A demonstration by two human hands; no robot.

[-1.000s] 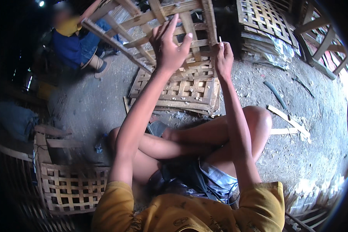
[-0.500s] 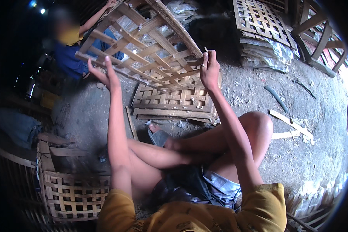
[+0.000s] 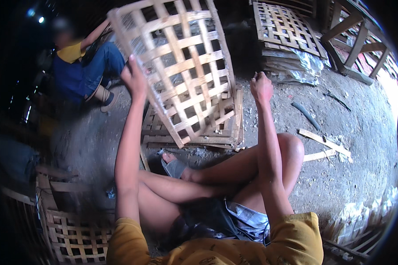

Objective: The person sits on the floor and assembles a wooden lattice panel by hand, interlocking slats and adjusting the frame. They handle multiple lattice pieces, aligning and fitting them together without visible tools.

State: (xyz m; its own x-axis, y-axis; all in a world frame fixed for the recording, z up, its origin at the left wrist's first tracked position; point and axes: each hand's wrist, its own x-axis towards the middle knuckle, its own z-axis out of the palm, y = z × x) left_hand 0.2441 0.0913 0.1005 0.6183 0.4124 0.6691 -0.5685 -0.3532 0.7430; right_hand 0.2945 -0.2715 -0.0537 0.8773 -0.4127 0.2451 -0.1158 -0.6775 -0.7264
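Observation:
A woven lattice panel of pale flat strips in a wooden frame [image 3: 177, 45] is held up, tilted, in front of me. My left hand [image 3: 135, 81] is closed on its left edge, thumb upward. Clear of the panel's right side, my right hand [image 3: 261, 88] is in the air with its fingers curled together. Whatever it pinches, if anything, is too small to make out. Below the raised panel lies a stack of similar panels [image 3: 207, 140], partly hidden behind it, just beyond my sandalled foot [image 3: 174, 168].
At the far right, another lattice panel [image 3: 291, 31] tops a pile of crumpled plastic sheets [image 3: 291, 66] beside a wooden frame [image 3: 356, 48]. Wood strips [image 3: 325, 141] and a dark tube [image 3: 305, 115] lie on the dusty floor. A co-worker [image 3: 70, 75] sits at far left; a lattice crate [image 3: 77, 234] stands near left.
The panel has turned so its lattice faces me, with its lower corner dropped. My right hand has come off its edge and moved right. My left hand has closed on the left edge.

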